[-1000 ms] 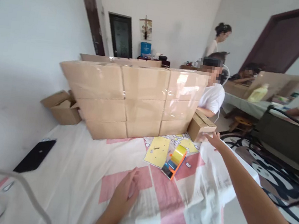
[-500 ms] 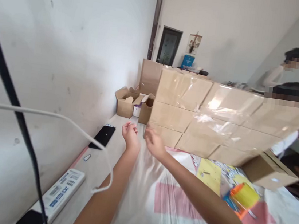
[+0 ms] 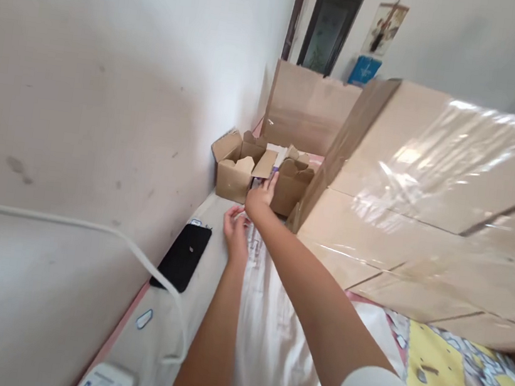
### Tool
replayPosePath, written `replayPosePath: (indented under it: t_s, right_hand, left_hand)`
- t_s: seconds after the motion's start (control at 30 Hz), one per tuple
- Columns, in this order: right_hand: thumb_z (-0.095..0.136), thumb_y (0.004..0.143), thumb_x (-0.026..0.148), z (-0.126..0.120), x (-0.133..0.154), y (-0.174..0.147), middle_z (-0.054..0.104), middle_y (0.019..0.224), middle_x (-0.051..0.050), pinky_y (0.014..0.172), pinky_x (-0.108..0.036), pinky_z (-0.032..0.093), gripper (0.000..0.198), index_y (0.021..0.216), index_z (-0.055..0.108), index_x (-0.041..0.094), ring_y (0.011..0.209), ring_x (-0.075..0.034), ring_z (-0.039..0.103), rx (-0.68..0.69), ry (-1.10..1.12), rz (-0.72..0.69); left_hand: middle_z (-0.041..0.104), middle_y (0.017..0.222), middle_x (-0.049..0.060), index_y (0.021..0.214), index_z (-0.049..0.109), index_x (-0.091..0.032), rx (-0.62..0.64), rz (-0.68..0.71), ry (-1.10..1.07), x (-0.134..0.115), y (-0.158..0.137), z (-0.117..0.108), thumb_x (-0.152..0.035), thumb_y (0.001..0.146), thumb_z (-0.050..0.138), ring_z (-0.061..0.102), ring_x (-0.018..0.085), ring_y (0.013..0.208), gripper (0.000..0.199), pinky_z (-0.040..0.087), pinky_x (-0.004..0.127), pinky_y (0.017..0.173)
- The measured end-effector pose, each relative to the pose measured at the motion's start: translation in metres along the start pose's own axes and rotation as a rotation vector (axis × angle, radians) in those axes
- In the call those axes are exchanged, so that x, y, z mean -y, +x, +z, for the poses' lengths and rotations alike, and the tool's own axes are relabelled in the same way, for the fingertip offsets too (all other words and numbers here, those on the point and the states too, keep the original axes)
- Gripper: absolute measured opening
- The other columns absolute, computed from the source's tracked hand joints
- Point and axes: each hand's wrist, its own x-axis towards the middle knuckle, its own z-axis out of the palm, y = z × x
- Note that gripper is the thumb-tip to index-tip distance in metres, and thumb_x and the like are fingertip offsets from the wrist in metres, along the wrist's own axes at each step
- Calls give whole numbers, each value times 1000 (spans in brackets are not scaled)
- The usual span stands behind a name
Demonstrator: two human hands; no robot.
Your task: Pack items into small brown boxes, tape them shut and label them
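A white-and-purple item (image 3: pixel 279 158) lay in the gap between two small open cartons, mostly hidden by cardboard and fingers. The right hand (image 3: pixel 260 200) reached into that gap, its fingers extended toward the item; whether they gripped it could not be told. The left hand (image 3: pixel 237 225) was just below, close to the right wrist, fingers partly curled; whether it held anything was unclear too.

The left open carton (image 3: pixel 234 182) stood near the wall (image 3: pixel 84 100), with one flap bent out toward the gap. The right open carton (image 3: pixel 292 192) sat beside a tall stack of taped cardboard boxes (image 3: pixel 408 200), whose clear tape shone in the light. Behind the small cartons rose another brown cardboard piece (image 3: pixel 310 111).

All of these rested on a pale cloth (image 3: pixel 277 328) with pink and yellow areas. Nearer the wall lay a flat black tablet-like object (image 3: pixel 185 253), then a small blue-edged label (image 3: pixel 144 318) and a white power strip (image 3: pixel 106 383), cut off at the bottom. A white cable (image 3: pixel 92 225) curved across the left side. Farther back were a dark-framed door (image 3: pixel 331 28), a hanging scroll (image 3: pixel 388 28) and a blue box (image 3: pixel 364 71).
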Motion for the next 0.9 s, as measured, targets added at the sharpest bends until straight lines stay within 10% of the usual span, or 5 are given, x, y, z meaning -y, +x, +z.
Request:
replayPosePath:
  t_s: [0.17,0.37,0.53,0.7,0.9]
  right_hand:
    - [47,95,10,-10,2,12,49,161,-26,116,-84,-17,51,142,66,2,163,-45,10,60,-230,101]
    - [49,94,13,-9,13,-25,59,149,-19,119,-66,31,41,123,78,11,140,-43,43,10,-21,151]
    - [34,95,8,10,2,-47,53,153,-20,112,-60,39,53,135,68,10,137,-39,43,-198,272,146]
    - [32,97,15,50,-17,-53,28,171,-21,127,-46,28,66,162,35,5,158,-29,25,-406,511,181]
    - [28,99,26,69,-23,-48,43,156,-37,122,-50,36,69,159,26,-9,151,-38,41,-215,584,331]
  left_hand:
    - [70,103,5,115,62,-20,53,-48,36,11,-5,1,-40,79,67,59,9,67,41,42,22,63]
    - [66,96,4,113,58,-20,1,46,64,3,-6,-6,-45,81,64,60,11,72,41,44,24,68]
    - [63,99,4,108,57,-21,-96,239,179,-11,11,-19,-44,81,61,55,10,69,36,40,24,65]
    - [63,115,7,111,58,-21,-199,390,340,-30,33,-22,-33,85,58,64,17,105,28,48,27,86]
    - [58,145,17,128,56,-13,-34,440,536,-59,112,17,-27,98,49,55,26,139,33,41,41,118]
